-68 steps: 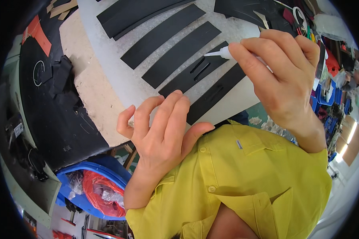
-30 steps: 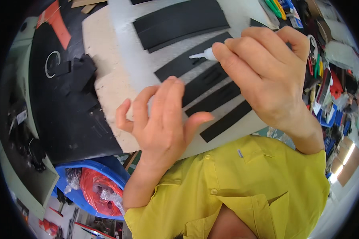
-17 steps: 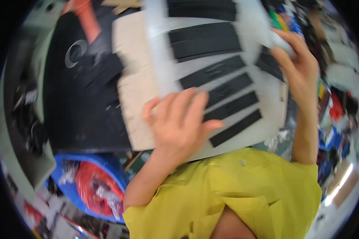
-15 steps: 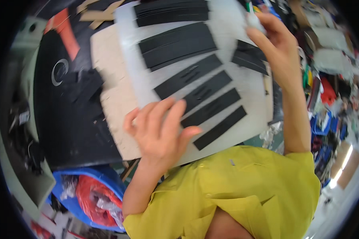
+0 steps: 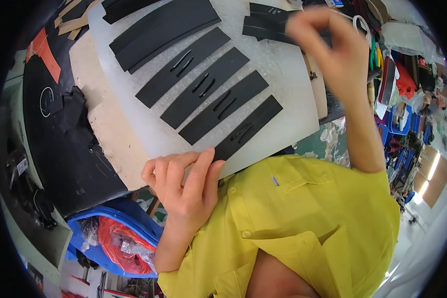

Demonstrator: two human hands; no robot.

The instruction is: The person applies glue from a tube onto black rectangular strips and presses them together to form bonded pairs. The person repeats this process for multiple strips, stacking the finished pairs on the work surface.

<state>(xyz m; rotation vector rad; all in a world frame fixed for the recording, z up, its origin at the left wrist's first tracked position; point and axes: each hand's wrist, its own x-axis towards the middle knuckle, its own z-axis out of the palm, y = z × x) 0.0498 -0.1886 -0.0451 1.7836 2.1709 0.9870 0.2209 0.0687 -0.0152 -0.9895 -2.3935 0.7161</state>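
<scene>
Left hand (image 5: pixel 186 186) flat on the near edge of the white sheet (image 5: pixel 293 84), fingers spread, index tip touching the near end of the nearest black strip (image 5: pixel 247 128). Nothing grasped, it just pins the sheet down.

Right hand (image 5: pixel 328 47) is raised over the far right of the sheet, motion-blurred. Fingers look pinched together, but I can't tell whether anything is between them.

Four black strips lie side by side in the middle of the sheet, each with a pair of thin glossy lines near its centre. My read: bead or mark application on the strips, and this moment is a gap between strips, with the right hand off the work.

Next move, as I judge it, needs the right hand down on a strip, tracking along its length, while the left keeps the sheet from sliding.

Strip orientation: long axes parallel, running from near-left to far-right in view, diagonal to the table edge (image 5: pixel 109 149). More black pieces (image 5: pixel 164 25) are stacked at the far side.
</scene>
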